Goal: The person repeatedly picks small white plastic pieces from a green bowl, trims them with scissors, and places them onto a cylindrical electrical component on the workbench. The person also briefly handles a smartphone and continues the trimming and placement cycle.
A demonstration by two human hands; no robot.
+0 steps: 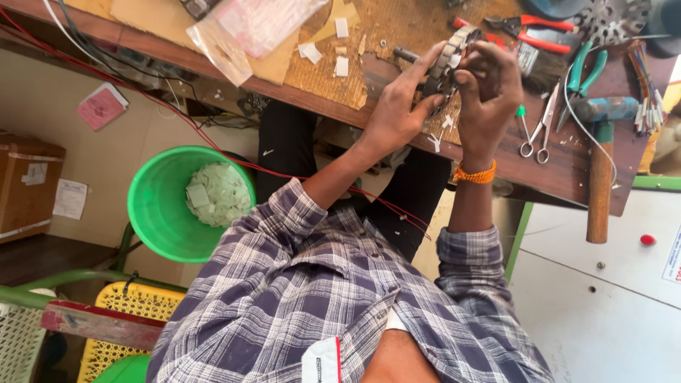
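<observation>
Head view: one wooden tabletop (397, 28) is seen, with one green bucket (152, 213) below its near edge. One toothed, ring-shaped metal stator (448, 60) is held above that edge, grasped by the left hand (397, 106) and right hand (489, 92). One pair of scissors (539, 131) lies beside.

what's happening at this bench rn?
A person in a plaid shirt holds a ring-shaped metal stator core over the wooden workbench. The left hand grips it from the side; the right hand works its edge. Scissors, a hammer and pliers lie nearby.
</observation>
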